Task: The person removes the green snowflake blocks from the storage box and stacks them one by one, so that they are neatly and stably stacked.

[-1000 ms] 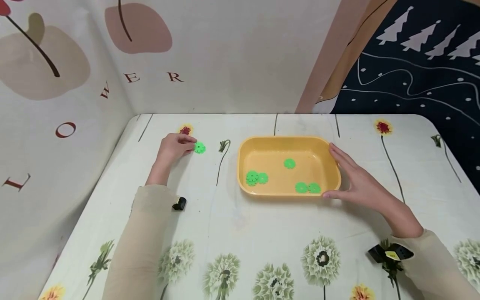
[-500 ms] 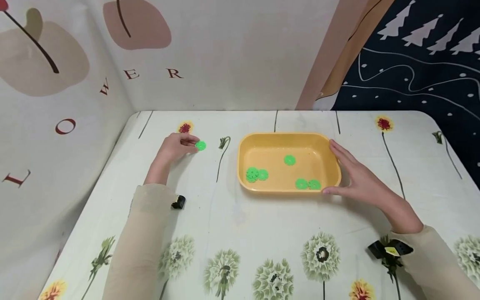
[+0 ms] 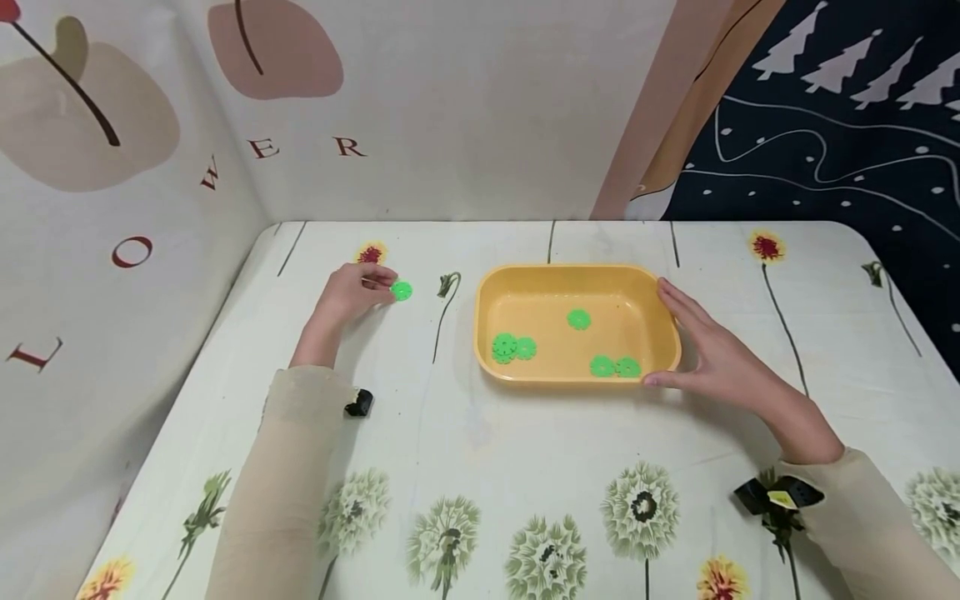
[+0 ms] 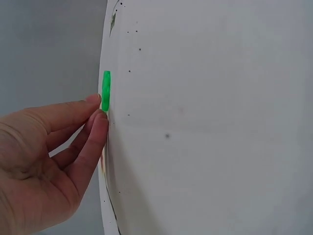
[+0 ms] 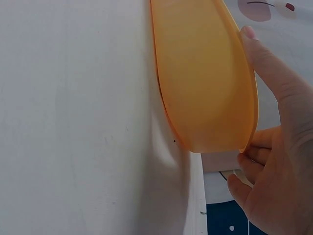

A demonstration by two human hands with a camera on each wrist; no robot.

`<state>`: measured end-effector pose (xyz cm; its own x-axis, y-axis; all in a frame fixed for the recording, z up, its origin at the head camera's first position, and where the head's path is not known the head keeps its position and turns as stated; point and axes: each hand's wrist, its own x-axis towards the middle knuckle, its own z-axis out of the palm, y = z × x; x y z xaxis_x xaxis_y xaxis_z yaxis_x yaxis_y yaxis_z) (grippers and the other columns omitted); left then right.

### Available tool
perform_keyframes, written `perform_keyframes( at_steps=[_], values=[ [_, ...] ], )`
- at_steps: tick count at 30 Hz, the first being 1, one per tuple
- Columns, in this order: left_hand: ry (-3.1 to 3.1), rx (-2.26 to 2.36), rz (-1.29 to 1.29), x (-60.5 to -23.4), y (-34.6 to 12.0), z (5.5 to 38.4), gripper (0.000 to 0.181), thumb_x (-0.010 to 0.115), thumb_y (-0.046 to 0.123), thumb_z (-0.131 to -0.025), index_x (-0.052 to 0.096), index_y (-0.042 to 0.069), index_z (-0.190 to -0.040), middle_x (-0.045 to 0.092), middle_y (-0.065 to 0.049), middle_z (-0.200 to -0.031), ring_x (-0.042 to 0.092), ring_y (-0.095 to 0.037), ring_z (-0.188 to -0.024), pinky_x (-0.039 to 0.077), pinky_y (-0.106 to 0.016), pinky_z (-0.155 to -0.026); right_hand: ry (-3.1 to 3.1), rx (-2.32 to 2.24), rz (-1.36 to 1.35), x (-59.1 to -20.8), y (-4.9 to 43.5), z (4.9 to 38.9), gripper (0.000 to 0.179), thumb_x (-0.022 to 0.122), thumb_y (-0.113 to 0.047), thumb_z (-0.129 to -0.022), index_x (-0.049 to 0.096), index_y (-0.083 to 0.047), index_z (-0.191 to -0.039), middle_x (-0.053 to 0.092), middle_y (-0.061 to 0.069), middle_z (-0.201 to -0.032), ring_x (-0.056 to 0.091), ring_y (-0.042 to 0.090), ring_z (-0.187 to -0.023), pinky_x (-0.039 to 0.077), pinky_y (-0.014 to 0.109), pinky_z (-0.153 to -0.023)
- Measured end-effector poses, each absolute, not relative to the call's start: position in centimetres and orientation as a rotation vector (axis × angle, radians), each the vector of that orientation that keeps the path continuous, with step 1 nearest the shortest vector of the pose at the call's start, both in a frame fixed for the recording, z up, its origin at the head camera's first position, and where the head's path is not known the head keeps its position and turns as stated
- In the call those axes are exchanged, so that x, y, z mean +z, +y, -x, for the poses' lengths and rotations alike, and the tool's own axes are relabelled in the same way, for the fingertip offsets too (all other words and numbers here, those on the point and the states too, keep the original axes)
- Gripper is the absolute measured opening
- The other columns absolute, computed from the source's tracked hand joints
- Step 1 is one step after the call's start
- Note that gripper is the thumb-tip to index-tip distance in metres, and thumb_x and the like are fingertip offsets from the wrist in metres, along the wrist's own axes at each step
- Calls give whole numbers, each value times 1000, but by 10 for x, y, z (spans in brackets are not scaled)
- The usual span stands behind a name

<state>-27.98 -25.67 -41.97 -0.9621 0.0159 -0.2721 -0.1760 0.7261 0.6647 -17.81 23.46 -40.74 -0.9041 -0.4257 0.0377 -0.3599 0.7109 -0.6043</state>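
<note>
My left hand point(image 3: 355, 293) pinches a green notched plastic disc point(image 3: 402, 291) between thumb and fingertips, at the left of the table. Seen edge-on in the left wrist view, the disc point(image 4: 106, 91) stands up from the fingertips. A yellow plastic tray point(image 3: 573, 377) sits right of centre. My right hand point(image 3: 720, 367) grips its right end, thumb at the near corner and fingers at the far one; the right wrist view shows them on the tray point(image 5: 205, 83) from outside. Several similar green discs lie in the tray, some overlapping at its left point(image 3: 505, 348), one alone near the middle point(image 3: 578, 320).
A white tablecloth point(image 3: 465, 442) printed with flowers covers the table. Patterned cloth hangs behind and to the left, with a dark tree-print cloth point(image 3: 825, 150) at the right. Black wrist devices show at both cuffs.
The green disc in my left hand has turned slightly. Both hands and the tray stay in nearly the same places; the whole head view has shifted a little.
</note>
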Motion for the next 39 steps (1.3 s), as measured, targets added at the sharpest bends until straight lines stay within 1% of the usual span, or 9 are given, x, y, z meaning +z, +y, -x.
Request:
perform_keyframes(
  at_steps=[4,11,15,20,24,28,32,34,39],
  values=[
    [2687,1090,106,-417,-256,279,35,65,10,-95,63,4,-130,65,-18,-128,60,-32,-118,47,-45,-103,2810,-959,647,-408,234,178,117,88,-37,-74,13,-13,-161,11,7,-169,20,42,-152,30,73,-107],
    [2685,1201,69,-407,-249,280,39,65,16,-97,60,8,-135,62,-16,-135,59,-31,-123,46,-46,-106,2813,-953,642,-408,235,179,117,88,-37,-74,13,-14,-161,10,6,-170,20,41,-152,30,73,-107],
    [2626,1343,21,-399,-239,278,41,66,15,-97,59,7,-136,61,-16,-136,60,-30,-124,46,-42,-106,2818,-948,645,-409,235,179,117,88,-37,-74,12,-15,-161,10,5,-170,21,42,-152,31,73,-106],
    [2578,1430,-64,-389,-221,276,42,67,16,-96,59,10,-136,62,-13,-135,62,-25,-122,52,-32,-99,2817,-955,657,-410,235,180,118,88,-37,-74,12,-15,-161,10,6,-169,21,42,-152,32,73,-106],
    [2527,1483,-171,-382,-205,273,41,69,13,-94,60,12,-135,63,-10,-133,62,-23,-121,52,-35,-101,2818,-958,661,-410,235,180,118,88,-37,-74,12,-15,-161,11,7,-169,20,42,-152,31,74,-106],
    [2454,1492,-309,-375,-188,269,42,69,12,-94,60,10,-134,62,-13,-133,63,-23,-119,52,-39,-103,2823,-953,661,-410,236,181,118,88,-37,-74,12,-16,-161,11,7,-169,20,42,-152,32,74,-105],
    [2375,1437,-485,-368,-172,266,43,69,9,-93,60,9,-135,62,-14,-133,65,-23,-116,54,-35,-99,2823,-948,651,-410,236,180,118,88,-37,-74,12,-17,-162,11,6,-169,21,42,-151,31,74,-105],
    [2309,1400,-582,-366,-165,265,44,69,7,-93,59,7,-135,62,-14,-134,65,-26,-118,54,-35,-99,2822,-946,647,-410,236,180,118,88,-37,-74,12,-18,-162,10,5,-170,21,43,-151,31,74,-105],
    [2138,1261,-780,-365,-148,268,45,67,3,-92,55,-1,-135,58,-21,-138,60,-36,-125,52,-35,-103,2821,-946,643,-410,235,179,118,88,-37,-74,12,-18,-162,10,4,-170,21,44,-151,31,75,-105]
  ],
)
